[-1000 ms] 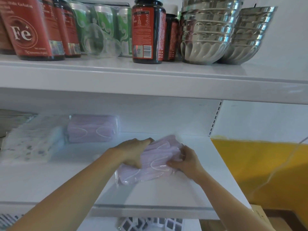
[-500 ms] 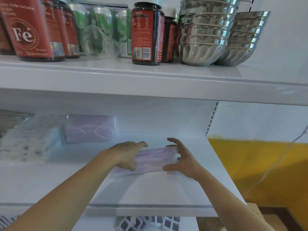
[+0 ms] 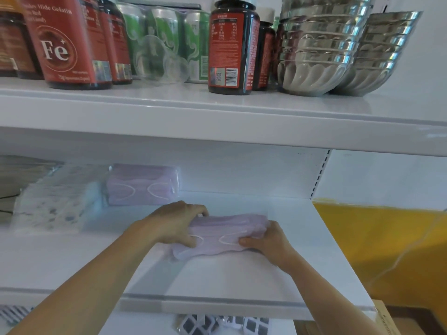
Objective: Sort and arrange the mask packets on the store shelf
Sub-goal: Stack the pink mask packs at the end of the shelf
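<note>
A clear packet of lilac masks (image 3: 227, 232) lies near the middle of the white middle shelf (image 3: 229, 281). My left hand (image 3: 174, 223) grips its left end, fingers curled over the top and thumb at the front. My right hand (image 3: 268, 240) grips its right end the same way. A second lilac mask packet (image 3: 142, 186) stands at the back of the shelf, to the left. Beside it, further left, lies a pile of patterned white mask packets (image 3: 58, 204).
The upper shelf (image 3: 217, 117) carries red-labelled bottles (image 3: 65, 42), green cans (image 3: 167, 32), a dark jar (image 3: 231, 44) and stacked steel bowls (image 3: 321, 47). A yellow wall (image 3: 387, 250) is to the right. Small black-and-white packs (image 3: 222, 325) lie on the shelf below.
Half a second ago both hands were spread open over the flat packet. Now they have closed on its two ends and the packet is bunched up between them.
</note>
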The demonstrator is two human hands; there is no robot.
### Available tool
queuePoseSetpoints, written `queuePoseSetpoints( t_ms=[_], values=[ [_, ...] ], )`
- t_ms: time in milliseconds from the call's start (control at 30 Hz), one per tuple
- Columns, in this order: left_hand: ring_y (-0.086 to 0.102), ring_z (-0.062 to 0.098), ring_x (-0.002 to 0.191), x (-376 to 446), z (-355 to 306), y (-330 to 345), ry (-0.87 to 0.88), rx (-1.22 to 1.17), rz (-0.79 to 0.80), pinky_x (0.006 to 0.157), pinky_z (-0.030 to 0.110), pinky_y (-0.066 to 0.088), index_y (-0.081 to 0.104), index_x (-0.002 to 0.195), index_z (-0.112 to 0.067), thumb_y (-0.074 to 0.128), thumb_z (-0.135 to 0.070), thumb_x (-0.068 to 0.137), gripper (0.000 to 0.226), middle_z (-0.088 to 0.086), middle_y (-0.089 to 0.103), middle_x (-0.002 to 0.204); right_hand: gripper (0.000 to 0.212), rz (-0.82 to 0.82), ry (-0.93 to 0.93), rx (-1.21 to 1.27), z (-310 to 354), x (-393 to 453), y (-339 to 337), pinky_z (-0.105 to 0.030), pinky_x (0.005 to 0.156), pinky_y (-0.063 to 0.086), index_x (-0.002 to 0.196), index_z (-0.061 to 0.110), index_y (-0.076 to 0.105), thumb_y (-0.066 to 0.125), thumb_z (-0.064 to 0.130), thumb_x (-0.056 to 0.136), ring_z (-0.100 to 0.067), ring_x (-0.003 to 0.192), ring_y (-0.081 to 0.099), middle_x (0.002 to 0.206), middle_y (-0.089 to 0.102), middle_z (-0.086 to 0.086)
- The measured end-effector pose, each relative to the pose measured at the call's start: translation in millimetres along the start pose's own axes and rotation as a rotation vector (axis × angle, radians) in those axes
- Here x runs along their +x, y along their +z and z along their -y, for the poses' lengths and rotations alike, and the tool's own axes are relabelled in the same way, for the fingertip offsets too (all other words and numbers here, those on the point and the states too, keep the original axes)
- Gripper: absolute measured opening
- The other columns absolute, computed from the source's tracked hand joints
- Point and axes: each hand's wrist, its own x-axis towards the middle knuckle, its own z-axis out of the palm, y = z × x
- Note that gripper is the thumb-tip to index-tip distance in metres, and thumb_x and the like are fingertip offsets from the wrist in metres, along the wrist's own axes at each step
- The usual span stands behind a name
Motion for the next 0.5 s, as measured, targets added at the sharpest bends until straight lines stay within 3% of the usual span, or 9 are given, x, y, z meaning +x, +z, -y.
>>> queuePoseSetpoints(
  t_ms=[67, 200, 300, 367, 400, 467, 500],
  values=[
    [0.061, 0.012, 0.094, -14, 23, 3, -0.078, -0.073, -0.078, 0.084, 0.033, 0.053, 0.049, 0.122, -0.052, 0.074, -0.059, 0.059, 0.068, -0.011, 0.062, 0.107, 0.025, -0.020, -0.009, -0.012, -3, -1, -2, -0.014, 0.064, 0.052, 0.098, 0.005, 0.079, 0.086, -0.002, 0.075, -0.001, 0.075, 0.071, 0.083, 0.078, 0.006],
    [0.065, 0.003, 0.099, -44, 64, 23, -0.190, -0.469, -0.262, 0.086, 0.027, 0.055, 0.060, 0.112, -0.054, 0.091, -0.058, 0.049, 0.070, -0.017, 0.068, 0.103, 0.022, -0.016, -0.007, -0.006, -6, -2, -5, -0.014, 0.065, 0.051, 0.097, 0.006, 0.079, 0.085, -0.001, 0.077, 0.000, 0.075, 0.070, 0.085, 0.079, 0.007],
    [0.069, 0.015, 0.080, -49, 70, 52, -0.182, -0.933, -0.506, 0.072, 0.018, 0.055, 0.070, 0.108, -0.033, 0.102, -0.034, 0.048, 0.069, -0.002, 0.076, 0.084, 0.019, -0.019, -0.015, 0.028, -9, -2, -7, -0.014, 0.065, 0.051, 0.095, 0.003, 0.079, 0.084, -0.003, 0.078, -0.002, 0.076, 0.071, 0.087, 0.079, 0.004],
    [0.067, 0.018, 0.071, -49, 67, 69, -0.161, -1.198, -0.552, 0.064, 0.022, 0.057, 0.067, 0.118, -0.017, 0.102, -0.021, 0.041, 0.085, 0.003, 0.073, 0.078, 0.019, -0.020, -0.020, 0.056, -9, 0, -8, -0.016, 0.068, 0.053, 0.096, 0.002, 0.079, 0.083, -0.004, 0.078, -0.008, 0.082, 0.074, 0.093, 0.080, -0.003],
    [0.069, 0.016, 0.077, -47, 65, 74, -0.119, -1.295, -0.533, 0.067, 0.023, 0.058, 0.063, 0.125, -0.014, 0.102, -0.024, 0.039, 0.095, 0.005, 0.075, 0.088, 0.019, -0.017, -0.022, 0.057, -9, 1, -8, -0.016, 0.068, 0.053, 0.096, 0.002, 0.079, 0.083, -0.003, 0.078, -0.009, 0.084, 0.074, 0.094, 0.080, -0.005],
    [0.067, 0.019, 0.109, -42, 63, 75, -0.041, -1.316, -0.495, 0.088, 0.028, 0.056, 0.050, 0.141, -0.019, 0.103, -0.039, 0.039, 0.116, 0.007, 0.069, 0.127, 0.017, -0.012, -0.024, 0.050, -11, 3, -7, -0.016, 0.067, 0.053, 0.093, 0.003, 0.079, 0.084, -0.002, 0.078, -0.008, 0.080, 0.073, 0.090, 0.080, -0.003],
    [0.063, 0.020, 0.121, -42, 61, 73, -0.023, -1.269, -0.456, 0.097, 0.031, 0.052, 0.043, 0.148, -0.025, 0.103, -0.043, 0.037, 0.127, 0.006, 0.063, 0.137, 0.015, -0.004, -0.031, 0.052, -10, 4, -6, -0.015, 0.065, 0.052, 0.091, 0.003, 0.079, 0.084, -0.001, 0.077, -0.006, 0.076, 0.072, 0.087, 0.079, -0.001]
  ],
)
